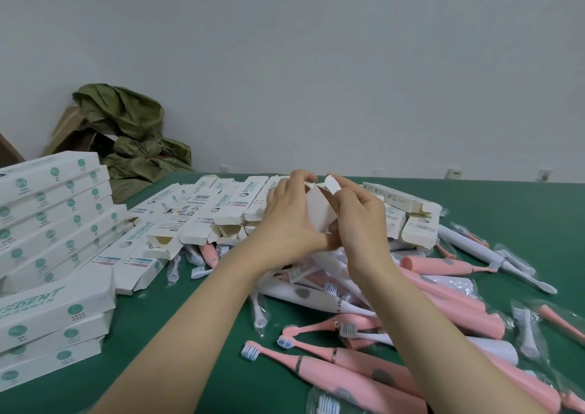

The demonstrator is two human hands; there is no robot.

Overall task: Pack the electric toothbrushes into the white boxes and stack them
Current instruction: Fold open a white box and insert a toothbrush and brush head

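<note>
Between both hands' fingers (329, 177): white box (319, 211).

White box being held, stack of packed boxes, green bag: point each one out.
white box (319, 209), head view, plain side panel.
stack of packed boxes (44, 176), head view, top face of the uppermost box.
green bag (123, 109), head view, crumpled upper fold.

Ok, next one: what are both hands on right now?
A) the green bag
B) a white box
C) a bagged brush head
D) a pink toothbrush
B: the left hand and right hand both grip the box above the table, with the right fingers at its end flap. The toothbrushes lie loose below.
</note>
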